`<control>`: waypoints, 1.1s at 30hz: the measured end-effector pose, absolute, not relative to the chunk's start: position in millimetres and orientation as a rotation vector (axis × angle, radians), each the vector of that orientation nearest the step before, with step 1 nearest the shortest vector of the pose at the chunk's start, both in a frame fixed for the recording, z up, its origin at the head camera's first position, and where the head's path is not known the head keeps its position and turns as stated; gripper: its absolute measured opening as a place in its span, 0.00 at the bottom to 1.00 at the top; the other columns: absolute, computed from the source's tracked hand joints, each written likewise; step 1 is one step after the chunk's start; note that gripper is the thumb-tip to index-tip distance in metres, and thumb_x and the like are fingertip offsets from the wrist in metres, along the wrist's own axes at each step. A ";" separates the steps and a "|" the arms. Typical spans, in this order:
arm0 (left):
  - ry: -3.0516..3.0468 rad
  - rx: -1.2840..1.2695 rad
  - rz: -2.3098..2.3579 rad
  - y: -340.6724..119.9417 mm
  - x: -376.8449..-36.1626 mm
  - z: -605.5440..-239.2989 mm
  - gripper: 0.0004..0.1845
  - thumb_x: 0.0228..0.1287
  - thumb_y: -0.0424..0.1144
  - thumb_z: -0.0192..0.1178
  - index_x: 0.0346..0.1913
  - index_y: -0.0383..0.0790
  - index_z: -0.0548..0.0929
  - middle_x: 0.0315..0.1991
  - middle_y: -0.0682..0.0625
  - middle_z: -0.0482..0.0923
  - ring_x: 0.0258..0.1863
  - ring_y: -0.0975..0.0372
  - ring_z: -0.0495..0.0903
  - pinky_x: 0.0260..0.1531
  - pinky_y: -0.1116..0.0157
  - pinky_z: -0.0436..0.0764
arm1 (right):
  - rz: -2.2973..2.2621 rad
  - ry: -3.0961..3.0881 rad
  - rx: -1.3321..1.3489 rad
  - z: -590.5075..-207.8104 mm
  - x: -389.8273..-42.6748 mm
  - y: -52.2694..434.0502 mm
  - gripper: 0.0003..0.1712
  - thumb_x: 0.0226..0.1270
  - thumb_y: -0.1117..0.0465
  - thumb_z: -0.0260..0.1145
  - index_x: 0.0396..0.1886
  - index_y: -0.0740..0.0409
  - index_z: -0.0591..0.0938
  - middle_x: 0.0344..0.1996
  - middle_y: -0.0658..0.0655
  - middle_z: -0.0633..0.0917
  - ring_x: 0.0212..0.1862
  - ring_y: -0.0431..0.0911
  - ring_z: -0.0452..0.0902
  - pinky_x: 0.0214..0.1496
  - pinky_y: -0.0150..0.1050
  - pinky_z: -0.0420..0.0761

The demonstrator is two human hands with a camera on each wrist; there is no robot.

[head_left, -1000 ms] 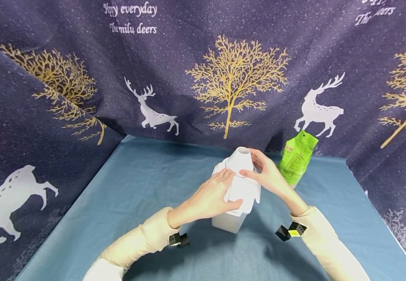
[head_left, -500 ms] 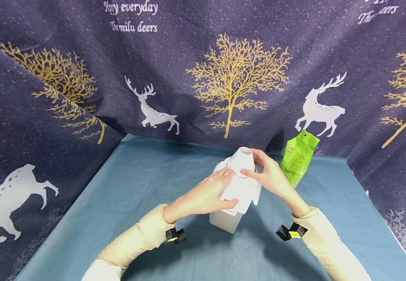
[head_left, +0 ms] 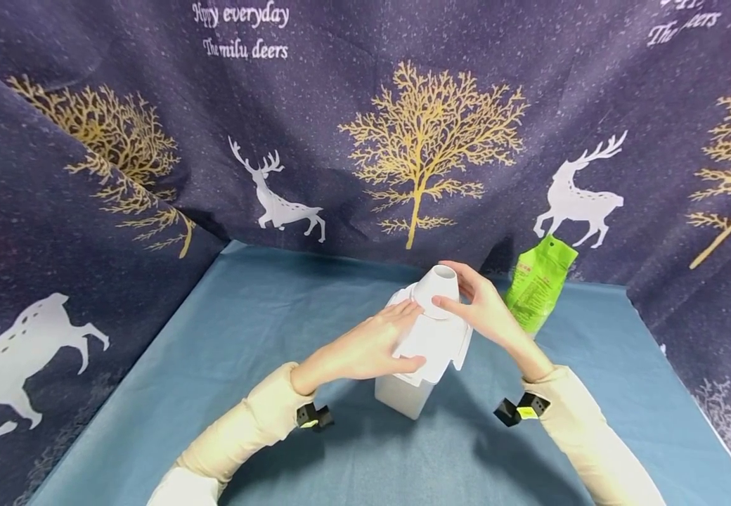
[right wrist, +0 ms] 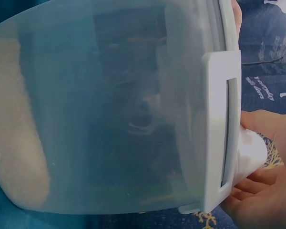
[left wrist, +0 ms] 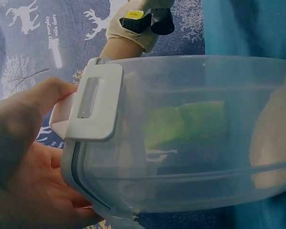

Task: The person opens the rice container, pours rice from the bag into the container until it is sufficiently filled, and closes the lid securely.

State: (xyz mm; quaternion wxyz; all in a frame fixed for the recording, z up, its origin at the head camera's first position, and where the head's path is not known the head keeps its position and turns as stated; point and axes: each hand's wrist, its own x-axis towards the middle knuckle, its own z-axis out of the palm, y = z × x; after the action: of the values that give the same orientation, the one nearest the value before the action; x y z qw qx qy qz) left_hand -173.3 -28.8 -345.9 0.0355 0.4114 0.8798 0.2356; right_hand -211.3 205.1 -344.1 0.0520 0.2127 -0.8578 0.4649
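Both sleeved arms (head_left: 248, 429) extend forward, left hand (head_left: 365, 349) palm-down, thumb spread, right hand (head_left: 487, 309) curled inward.

Translucent white plastic container (head_left: 402, 397): between the left hand (head_left: 373, 346) and the right hand (head_left: 483, 308), on the blue tablecloth (head_left: 264, 330)
White plastic lid (head_left: 431, 344): on top of the container, left fingers across its left part
White plastic cone (head_left: 435, 289): on the lid's far part, between the right thumb and fingers
Pale grainy contents (right wrist: 14, 133): low in the container, below both hands
Green plastic bag (head_left: 539, 284): right of the right hand, its lower end behind that wrist
Dark blue printed backdrop (head_left: 327, 126): behind both hands
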 end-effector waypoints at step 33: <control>2.565 1.419 0.954 -47.6 -192.4 -354.2 0.36 0.62 0.48 0.63 0.71 0.40 0.65 0.72 0.47 0.64 0.74 0.57 0.59 0.70 0.56 0.63 | 1.389 -2.609 0.545 -342.6 -203.0 209.9 0.30 0.63 0.57 0.69 0.63 0.58 0.73 0.55 0.61 0.81 0.59 0.53 0.77 0.63 0.47 0.74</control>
State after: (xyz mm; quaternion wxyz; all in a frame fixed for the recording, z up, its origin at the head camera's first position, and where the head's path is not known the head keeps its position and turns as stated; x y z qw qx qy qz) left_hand -192.4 -47.6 -354.2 0.0296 0.4601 0.8317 0.3093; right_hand -203.0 209.9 -342.6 0.0679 0.1808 -0.8661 0.4610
